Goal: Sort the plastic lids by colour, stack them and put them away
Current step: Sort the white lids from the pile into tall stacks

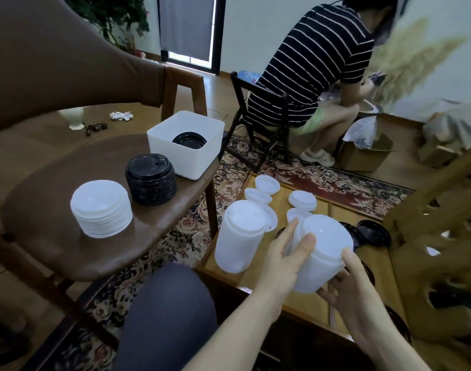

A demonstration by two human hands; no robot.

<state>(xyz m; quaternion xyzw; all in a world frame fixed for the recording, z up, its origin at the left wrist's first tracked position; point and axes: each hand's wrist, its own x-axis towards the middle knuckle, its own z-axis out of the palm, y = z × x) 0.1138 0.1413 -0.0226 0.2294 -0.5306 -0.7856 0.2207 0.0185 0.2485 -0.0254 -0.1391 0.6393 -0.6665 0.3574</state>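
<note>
Over at 9 o'clock a short white lid stack (101, 209) sat on the brown chair seat (54, 236), with a black lid stack (150, 179) just beside it toward 10 o'clock. Behind those, a white square bin (186, 144) had a few more black lids (189, 140) down inside it.

Toward the middle, a tall white lid stack (238, 241) stood on the low wooden table (255, 279). Right next to it, the left hand (281, 259) and right hand (354, 287) were both wrapped around another stack of white lids (318, 251), tilted, left thumb up on its rim and right fingers curled underneath. The lids looked milky and semi-clear, ribbed edges nested tight.

Loose white lids (267, 184) lay scattered on the table at 12 o'clock from the hands, and some loose black lids (373, 232) sat at 2 o'clock, partly hidden behind the held stack.

Farther back, a person in a striped shirt (309, 62) sat on a dark folding chair (258, 113), bent toward a cardboard box (365, 153). A patterned rug (322, 180) covered the floor. Couldn't read any brand or writing on anything.
</note>
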